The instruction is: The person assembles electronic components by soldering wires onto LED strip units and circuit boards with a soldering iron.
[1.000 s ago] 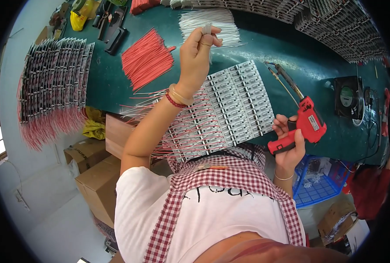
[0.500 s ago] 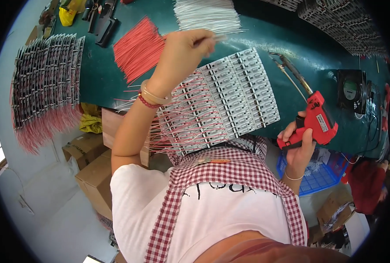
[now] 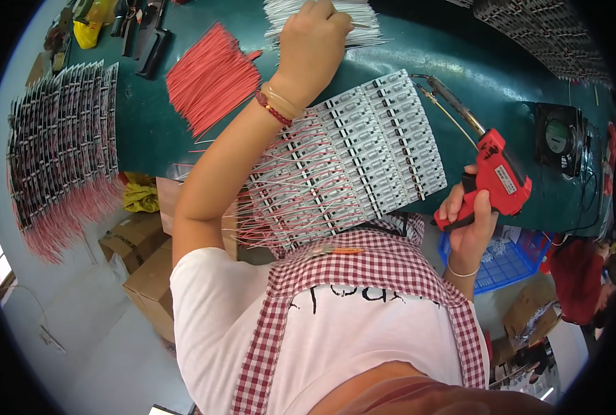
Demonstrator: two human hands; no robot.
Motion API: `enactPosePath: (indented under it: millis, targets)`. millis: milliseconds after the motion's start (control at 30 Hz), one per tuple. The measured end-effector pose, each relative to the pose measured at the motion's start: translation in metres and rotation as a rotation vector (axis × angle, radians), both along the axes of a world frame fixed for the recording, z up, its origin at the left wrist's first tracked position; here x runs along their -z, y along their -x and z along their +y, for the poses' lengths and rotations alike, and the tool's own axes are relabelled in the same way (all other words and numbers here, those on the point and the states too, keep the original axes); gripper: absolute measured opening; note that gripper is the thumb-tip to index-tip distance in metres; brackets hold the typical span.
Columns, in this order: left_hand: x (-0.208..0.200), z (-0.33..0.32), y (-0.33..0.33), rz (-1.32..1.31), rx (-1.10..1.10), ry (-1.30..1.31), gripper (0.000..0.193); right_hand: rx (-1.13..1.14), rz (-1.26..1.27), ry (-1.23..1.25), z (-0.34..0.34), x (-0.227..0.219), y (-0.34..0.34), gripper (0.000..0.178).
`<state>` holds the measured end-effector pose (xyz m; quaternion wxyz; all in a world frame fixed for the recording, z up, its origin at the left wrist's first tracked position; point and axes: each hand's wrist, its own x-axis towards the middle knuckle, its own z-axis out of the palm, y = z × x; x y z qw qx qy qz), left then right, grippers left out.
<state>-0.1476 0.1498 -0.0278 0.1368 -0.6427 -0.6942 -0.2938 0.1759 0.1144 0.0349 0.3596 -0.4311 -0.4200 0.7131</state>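
Note:
My left hand [image 3: 313, 48] reaches to the far side of the bench with its fingers curled down over a pile of white wires [image 3: 363, 15]. The back of the hand hides what the fingertips grip. In my right hand [image 3: 475, 225] is a red soldering gun [image 3: 498, 176], held by its handle. Its metal tip points up and left, just beyond the upper right corner of a panel of small white circuit boards [image 3: 384, 149]. Red and white wires [image 3: 301, 187] stick out from the left part of this panel, which lies at the bench's near edge.
A pile of red wires [image 3: 211, 79] lies left of my left hand. Stacked wired boards [image 3: 66, 145] stand at the far left, more stacked boards [image 3: 550, 34] at the far right. A black device with a round dial [image 3: 555, 140] sits at right. Below the bench is a blue basket [image 3: 505, 266].
My left hand has moved away from me, from above the panel's far edge to the white wires. The soldering gun stays in my right hand, shifted very slightly left.

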Motion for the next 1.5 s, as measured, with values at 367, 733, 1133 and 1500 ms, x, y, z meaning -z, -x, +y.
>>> enactPosePath:
  millis: [367,733,1133,1500]
  targets:
    - [-0.013,-0.057,-0.019,-0.193,0.287,0.081,0.022,-0.078,-0.044,-0.027,-0.004,0.005,0.002,0.053]
    - [-0.002,-0.07,-0.025,-0.12,0.303,0.21,0.028,-0.214,-0.316,-0.115,-0.015,0.014,0.02,0.039]
    - [0.0,-0.071,-0.025,-0.094,0.301,0.194,0.022,-0.189,-0.492,-0.236,-0.021,0.024,0.016,0.026]
    - [-0.004,-0.07,-0.028,-0.129,0.271,0.199,0.03,-0.172,-0.461,-0.279,-0.021,0.022,0.02,0.011]
